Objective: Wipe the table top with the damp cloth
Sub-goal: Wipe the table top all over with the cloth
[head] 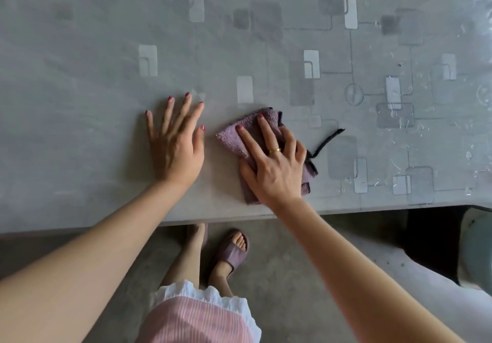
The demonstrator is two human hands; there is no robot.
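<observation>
Head view. The left hand (177,149) lay flat, fingers spread, on the grey patterned tabletop (93,81). Just beside it, the right hand (275,163) pressed a folded purple cloth (234,136) against the surface, fingers extended; a black loop (328,140) trailed from the cloth. A purple slipper (234,252) showed below the hands.

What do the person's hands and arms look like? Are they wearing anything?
Both arms are bare, no sleeves. The left hand and right hand have dark pink painted nails. A gold ring sits on one right-hand finger.
</observation>
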